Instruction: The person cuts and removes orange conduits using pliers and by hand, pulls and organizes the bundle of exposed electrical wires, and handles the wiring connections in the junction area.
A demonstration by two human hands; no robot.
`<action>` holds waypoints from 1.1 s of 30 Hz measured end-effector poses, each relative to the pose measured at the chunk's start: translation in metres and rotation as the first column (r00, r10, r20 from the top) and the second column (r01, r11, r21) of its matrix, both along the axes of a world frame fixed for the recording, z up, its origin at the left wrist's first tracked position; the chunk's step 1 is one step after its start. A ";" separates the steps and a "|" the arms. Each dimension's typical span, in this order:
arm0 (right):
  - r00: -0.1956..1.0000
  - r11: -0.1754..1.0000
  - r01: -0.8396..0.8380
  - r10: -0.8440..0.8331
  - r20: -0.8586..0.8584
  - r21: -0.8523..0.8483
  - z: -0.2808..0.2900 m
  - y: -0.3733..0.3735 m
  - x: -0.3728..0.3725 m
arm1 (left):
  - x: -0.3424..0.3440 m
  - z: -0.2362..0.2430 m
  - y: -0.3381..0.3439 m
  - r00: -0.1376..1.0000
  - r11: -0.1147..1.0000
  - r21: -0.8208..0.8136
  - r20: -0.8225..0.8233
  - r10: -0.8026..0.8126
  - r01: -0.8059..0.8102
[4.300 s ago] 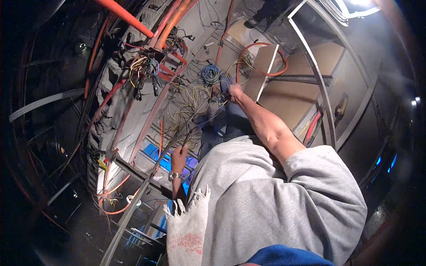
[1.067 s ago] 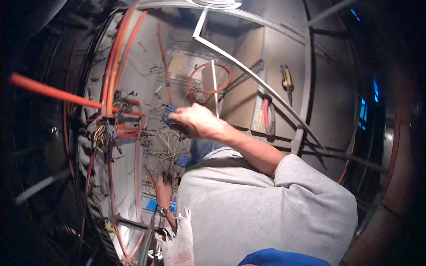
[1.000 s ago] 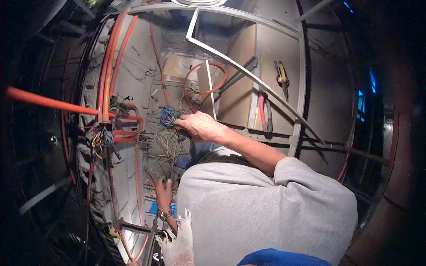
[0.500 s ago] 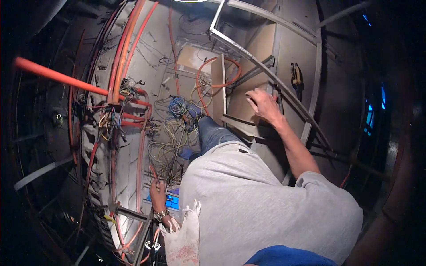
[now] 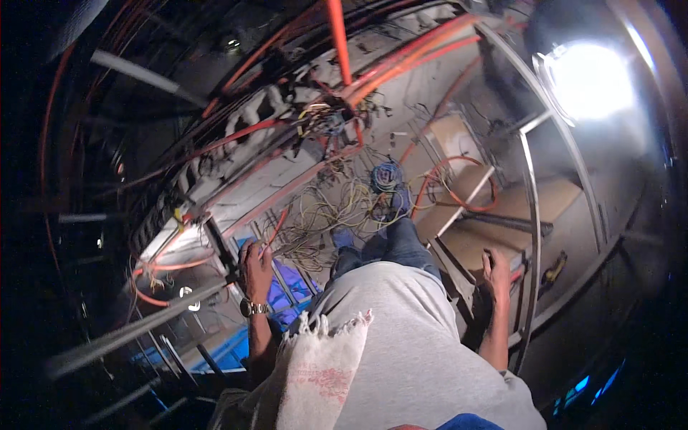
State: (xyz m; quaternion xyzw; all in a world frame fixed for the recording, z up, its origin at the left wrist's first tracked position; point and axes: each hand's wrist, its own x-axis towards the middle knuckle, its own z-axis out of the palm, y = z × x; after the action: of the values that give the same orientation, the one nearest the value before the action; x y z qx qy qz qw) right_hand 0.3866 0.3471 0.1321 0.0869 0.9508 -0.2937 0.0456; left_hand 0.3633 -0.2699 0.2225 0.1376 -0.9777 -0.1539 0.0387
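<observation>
My left hand [image 5: 256,271], with a watch on its wrist, is beside a dark metal bar [image 5: 221,247]. Its fingers are curled, and a short orange tube [image 5: 278,226] reaches up to them. What lies inside the grasp is hidden. At the right, my right hand [image 5: 497,275] is raised with fingers bent and apart, nothing seen between them. It is close to a brown board [image 5: 534,201] and a pale metal frame bar [image 5: 533,208]. Loose yellowish wires [image 5: 315,215] and a blue wire coil [image 5: 387,175] lie beyond my legs.
Orange conduits [image 5: 401,61] run along a broken, pale wall [image 5: 240,190], with a wire bunch [image 5: 326,122] at their joint. A bright lamp [image 5: 589,80] glares at upper right. Yellow-and-black pliers [image 5: 554,269] lie right of the frame. Blue sheeting [image 5: 229,351] and metal bars are at lower left.
The view has turned, so the wall now slants across the upper left, and the lamp has come into view. My right arm is now lower and nearer my body; my left hand stays near the orange tube.
</observation>
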 end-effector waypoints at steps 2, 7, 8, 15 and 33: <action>0.999 0.999 -0.011 0.010 0.037 0.036 -0.010 0.004 0.008 | 0.008 0.002 -0.004 0.998 0.998 0.001 -0.003 -0.057 0.057; 0.993 0.969 -0.062 0.037 0.110 0.237 -0.034 0.003 0.010 | 0.037 -0.014 -0.018 0.992 0.992 0.119 -0.121 0.046 -0.032; 0.993 0.969 -0.069 0.045 0.105 0.237 -0.037 0.003 0.011 | 0.046 -0.015 -0.018 0.991 0.992 0.119 -0.126 0.054 -0.039; 1.000 0.987 0.015 -0.011 -0.028 0.160 -0.029 -0.013 0.003 | 0.106 -0.048 -0.031 0.953 0.968 -0.119 -0.236 0.187 -0.220; 0.996 0.956 0.071 -0.085 0.038 0.285 -0.035 -0.024 0.003 | 0.136 -0.127 -0.078 0.668 0.667 -0.073 0.023 0.744 -0.741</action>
State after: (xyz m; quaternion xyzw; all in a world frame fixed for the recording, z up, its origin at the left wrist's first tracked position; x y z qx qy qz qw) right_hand 0.3893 0.3230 0.0972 0.1373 0.9775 -0.1539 0.0450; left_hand 0.4997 -0.3478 0.0954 0.5262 -0.8418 -0.0930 0.0771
